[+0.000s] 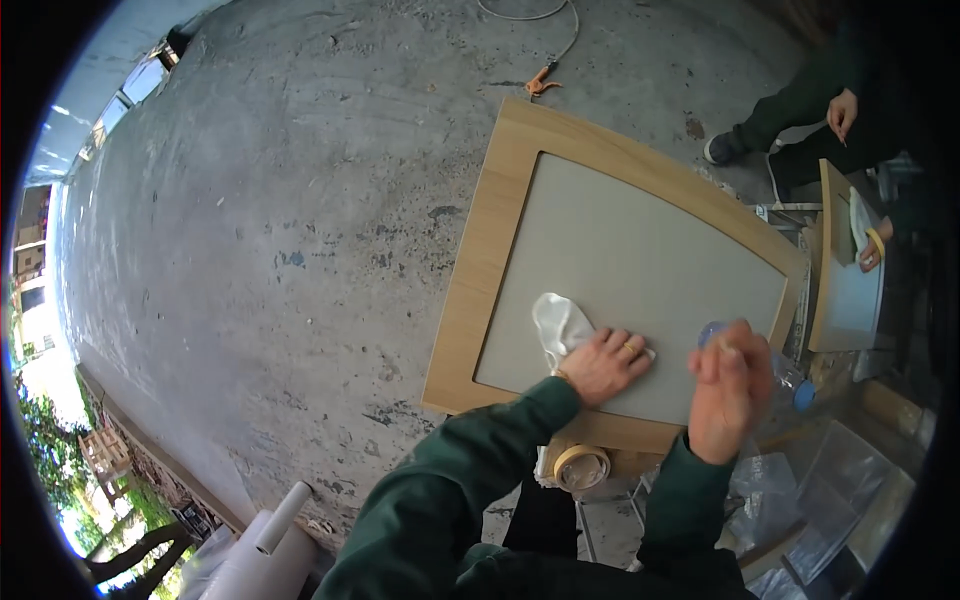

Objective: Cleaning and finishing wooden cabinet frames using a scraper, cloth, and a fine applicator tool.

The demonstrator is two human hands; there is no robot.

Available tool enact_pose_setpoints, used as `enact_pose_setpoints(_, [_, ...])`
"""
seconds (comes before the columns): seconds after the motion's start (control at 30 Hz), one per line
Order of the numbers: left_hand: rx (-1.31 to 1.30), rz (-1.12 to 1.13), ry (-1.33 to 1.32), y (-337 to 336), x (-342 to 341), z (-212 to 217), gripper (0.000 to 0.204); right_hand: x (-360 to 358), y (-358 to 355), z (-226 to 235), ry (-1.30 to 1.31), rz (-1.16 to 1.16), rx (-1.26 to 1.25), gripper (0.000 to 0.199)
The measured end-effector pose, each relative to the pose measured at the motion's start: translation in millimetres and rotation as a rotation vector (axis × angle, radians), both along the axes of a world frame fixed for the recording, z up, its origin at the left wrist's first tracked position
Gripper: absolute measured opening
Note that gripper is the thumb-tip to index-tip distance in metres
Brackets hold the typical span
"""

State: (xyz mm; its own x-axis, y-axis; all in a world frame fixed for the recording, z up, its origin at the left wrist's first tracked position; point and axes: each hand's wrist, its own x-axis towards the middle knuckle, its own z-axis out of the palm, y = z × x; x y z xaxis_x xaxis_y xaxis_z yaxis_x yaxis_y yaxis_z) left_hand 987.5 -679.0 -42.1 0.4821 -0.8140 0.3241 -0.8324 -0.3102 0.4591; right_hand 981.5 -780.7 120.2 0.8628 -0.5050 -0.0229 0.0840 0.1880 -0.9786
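Note:
A large framed panel [640, 250], light wood around a grey inset, lies in front of me. My left hand [603, 366], a ring on one finger, presses a white cloth [562, 322] onto the inset near its lower edge. Cloth shows on both sides of the hand, and the fingers are bent over it. Above the panel's lower right part, my right hand [733, 395] is raised with its fingers curled together. What those fingers hold, if anything, cannot be made out. Partly behind that hand is a clear plastic bottle with a blue cap [803, 395].
Below the panel sits a tape roll [582, 468]. Clear plastic bags [765, 490] lie at lower right. An orange air blow gun [541, 82] on a hose rests on the concrete floor. At right, another person's hand [873, 248] touches a smaller panel [850, 310]. A plastic film roll [283, 518] stands lower left.

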Motion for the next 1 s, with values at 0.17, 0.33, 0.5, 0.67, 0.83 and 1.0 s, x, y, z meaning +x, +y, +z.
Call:
enact_pose_setpoints(0.17, [0.077,0.098,-0.040,59.6,63.7,4.4,0.024,115.3,33.2,-69.1,0.213,0.144,-0.085,0.014])
enact_pose_setpoints(0.33, [0.007,0.141,-0.062,58.9,61.1,-2.2,0.022,186.3,29.2,-125.7,0.279,0.144,-0.466,0.017])
enact_pose_setpoints(0.5, [-0.022,0.141,-0.076,62.4,62.5,-4.8,0.022,205.9,21.6,-140.8,0.321,0.167,-0.680,0.019])
enact_pose_setpoints(0.67, [-0.017,0.146,-0.071,61.5,63.6,-5.3,0.022,208.3,18.4,-138.5,0.381,0.252,-0.774,0.019])
enact_pose_setpoints(0.83, [-0.042,0.147,-0.068,59.7,63.0,-7.6,0.021,210.4,18.1,-141.7,0.376,0.247,-0.815,0.020])
enact_pose_setpoints(1.0, [-0.052,0.152,-0.062,60.1,63.9,-6.8,0.020,211.5,21.2,-139.9,0.386,0.249,-0.828,0.019])
